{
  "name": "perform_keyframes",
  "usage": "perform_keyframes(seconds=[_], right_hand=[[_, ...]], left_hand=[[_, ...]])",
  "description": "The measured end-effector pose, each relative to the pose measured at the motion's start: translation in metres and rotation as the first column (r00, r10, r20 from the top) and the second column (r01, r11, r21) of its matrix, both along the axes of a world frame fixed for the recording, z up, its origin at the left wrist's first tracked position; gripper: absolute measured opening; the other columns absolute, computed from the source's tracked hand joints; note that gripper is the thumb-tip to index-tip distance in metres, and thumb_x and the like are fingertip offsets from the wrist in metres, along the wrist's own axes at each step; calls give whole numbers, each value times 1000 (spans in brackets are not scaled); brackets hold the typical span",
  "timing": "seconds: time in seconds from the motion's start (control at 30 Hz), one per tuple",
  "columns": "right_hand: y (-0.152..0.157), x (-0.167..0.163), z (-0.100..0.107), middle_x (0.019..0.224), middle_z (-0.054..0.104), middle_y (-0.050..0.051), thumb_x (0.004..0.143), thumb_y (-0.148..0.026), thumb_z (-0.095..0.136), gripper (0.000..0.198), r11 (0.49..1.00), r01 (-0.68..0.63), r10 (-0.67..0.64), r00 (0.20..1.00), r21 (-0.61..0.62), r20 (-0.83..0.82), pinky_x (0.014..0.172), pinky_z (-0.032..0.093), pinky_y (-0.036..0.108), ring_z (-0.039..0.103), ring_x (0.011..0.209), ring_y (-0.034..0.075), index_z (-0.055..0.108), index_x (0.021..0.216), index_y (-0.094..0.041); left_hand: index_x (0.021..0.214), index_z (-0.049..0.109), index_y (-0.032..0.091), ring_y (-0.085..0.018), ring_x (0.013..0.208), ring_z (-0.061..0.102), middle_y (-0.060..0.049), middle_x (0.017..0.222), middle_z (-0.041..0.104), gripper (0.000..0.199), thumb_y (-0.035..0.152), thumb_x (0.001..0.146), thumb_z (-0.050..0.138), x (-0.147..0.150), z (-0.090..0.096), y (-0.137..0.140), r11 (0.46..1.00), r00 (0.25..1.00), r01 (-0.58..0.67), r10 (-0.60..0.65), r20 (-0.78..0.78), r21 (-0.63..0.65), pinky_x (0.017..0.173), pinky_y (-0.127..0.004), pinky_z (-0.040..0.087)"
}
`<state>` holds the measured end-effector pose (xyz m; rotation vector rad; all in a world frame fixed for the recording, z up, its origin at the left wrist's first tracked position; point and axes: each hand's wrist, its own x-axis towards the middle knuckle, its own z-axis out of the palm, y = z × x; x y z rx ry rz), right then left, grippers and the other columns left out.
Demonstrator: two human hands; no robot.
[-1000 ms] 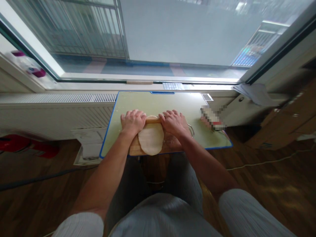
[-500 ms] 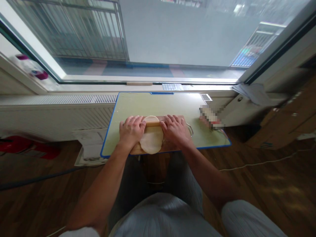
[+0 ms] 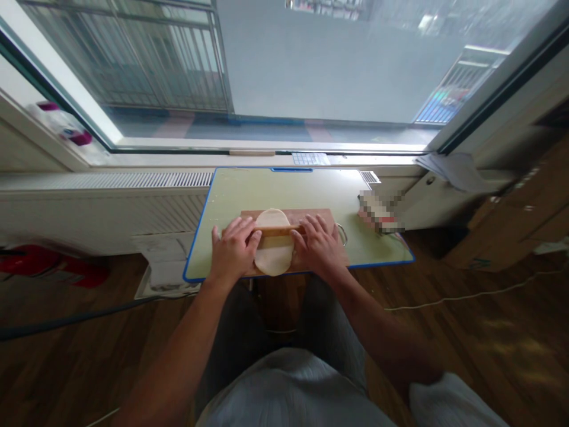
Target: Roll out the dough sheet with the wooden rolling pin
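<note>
Rolling pin [image 3: 278,231] drawn nearer over dough sheet [image 3: 274,259], fingers of left hand [image 3: 235,244] and right hand [image 3: 320,242] clamped on its ends; dough already flat, pin not yet off.

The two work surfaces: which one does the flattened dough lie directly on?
The wooden board, brown and smaller; the green tabletop beneath it is larger and edged in blue.

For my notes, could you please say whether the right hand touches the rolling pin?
Touching: the head view shows the right hand gripping the rolling pin at one end.
</note>
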<state>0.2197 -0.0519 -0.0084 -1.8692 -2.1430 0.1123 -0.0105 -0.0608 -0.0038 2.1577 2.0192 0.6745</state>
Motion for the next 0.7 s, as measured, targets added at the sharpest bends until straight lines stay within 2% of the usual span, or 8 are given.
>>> perform_keyframes(seconds=[0.07, 0.17, 0.3, 0.37, 0.47, 0.6, 0.7], right_hand=[[17, -1, 12, 172, 49, 8, 115, -59, 31, 58, 1000, -26, 26, 1000, -7, 2, 131, 22, 71, 34, 164, 33, 65, 150, -27], [44, -4, 26, 173, 47, 10, 116, -58, 29, 61, 998, -8, 10, 999, -60, 33, 129, 23, 72, 34, 163, 36, 56, 160, -25], [61, -7, 29, 168, 53, 11, 114, -58, 33, 57, 993, 27, -16, 996, -114, 92, 125, 32, 66, 42, 155, 36, 61, 155, -29], [60, -7, 26, 166, 56, 12, 113, -59, 34, 58, 995, 24, -15, 995, -100, 98, 124, 34, 63, 43, 154, 36, 62, 153, -27], [51, -4, 24, 163, 58, 11, 113, -58, 33, 57, 997, 7, 1, 995, -83, 99, 124, 33, 60, 44, 152, 36, 63, 150, -27], [35, -1, 24, 157, 63, 9, 115, -54, 31, 52, 999, -15, 20, 994, -52, 110, 124, 33, 58, 47, 148, 34, 68, 141, -29], [23, 1, 23, 160, 61, 8, 115, -54, 33, 51, 999, -38, 41, 993, -30, 114, 125, 33, 57, 44, 152, 34, 69, 142, -29]], left_hand=[[134, 75, 34, -30, 152, 53, -4, 157, 66, 46, 47, 110, 38, -2, 7, 19, 999, 999, -26, 25, 26, 45, 134, -66, 18], [137, 74, 31, -29, 150, 55, -8, 157, 67, 46, 44, 109, 39, -5, 16, 53, 990, 993, -116, 112, 46, 81, 133, -64, 23], [144, 70, 33, -34, 153, 49, -10, 165, 58, 50, 47, 107, 39, -10, 12, 79, 979, 987, -159, 156, -35, -128, 128, -69, 30], [151, 66, 35, -36, 157, 44, -9, 171, 51, 54, 50, 106, 39, -13, 7, 81, 969, 988, -144, 132, -75, -201, 127, -71, 30], [156, 61, 36, -38, 160, 40, -9, 174, 46, 58, 52, 106, 37, -16, 1, 76, 965, 989, -132, 111, -103, -228, 128, -74, 26], [158, 59, 35, -37, 160, 41, -9, 174, 46, 59, 52, 107, 36, -15, 0, 65, 967, 989, -122, 99, -110, -222, 129, -73, 27], [156, 61, 35, -36, 157, 45, -9, 172, 49, 56, 49, 107, 37, -13, -1, 53, 977, 987, -112, 89, -132, -180, 127, -68, 33]])
